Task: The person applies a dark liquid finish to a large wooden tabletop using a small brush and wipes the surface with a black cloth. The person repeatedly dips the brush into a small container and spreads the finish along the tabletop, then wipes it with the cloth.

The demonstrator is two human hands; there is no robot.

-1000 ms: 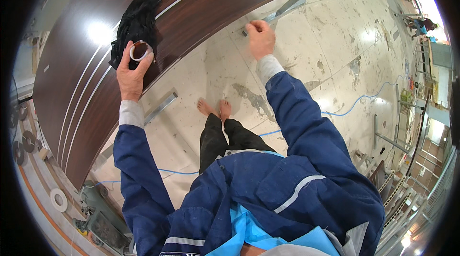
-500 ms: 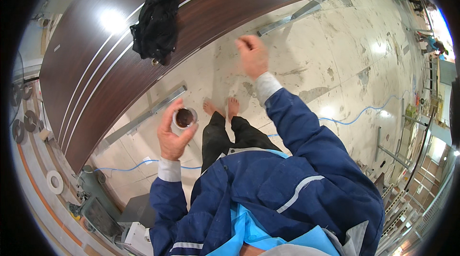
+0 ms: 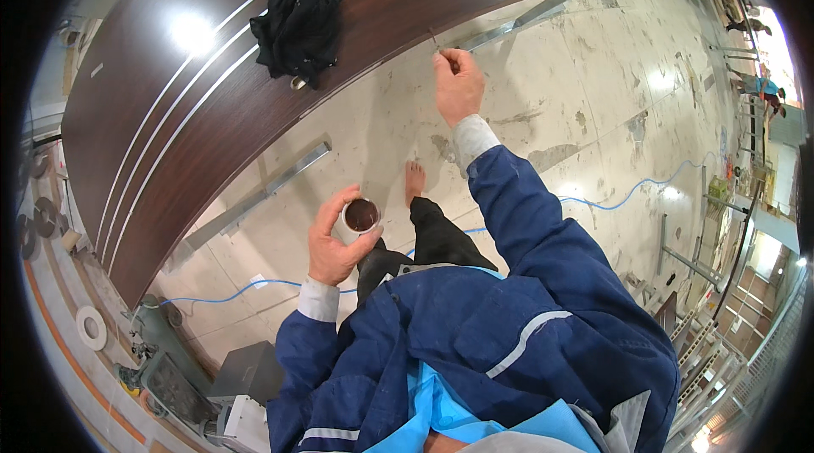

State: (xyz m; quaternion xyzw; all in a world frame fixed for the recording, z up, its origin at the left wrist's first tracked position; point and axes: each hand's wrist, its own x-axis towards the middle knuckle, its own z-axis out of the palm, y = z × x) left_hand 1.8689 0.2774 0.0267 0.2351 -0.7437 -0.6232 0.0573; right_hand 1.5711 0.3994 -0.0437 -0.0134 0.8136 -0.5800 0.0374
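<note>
2 hands well apart: left hand [image 3: 332, 241] at 7 o'clock grips small cup [image 3: 361, 215], right hand [image 3: 458, 85] at 12 pinches thin brush [image 3: 435, 39]

The left hand [image 3: 332, 243] wraps around a small white cup [image 3: 360, 217] of dark brown liquid, held above the pale stone floor [image 3: 593, 114]. The right hand [image 3: 458, 84] is raised further out, pinching a thin brush [image 3: 436, 39] near the long edge of the dark wooden panel [image 3: 170, 114]. A black cloth [image 3: 301, 16] lies bunched on that panel, close to its edge
</note>
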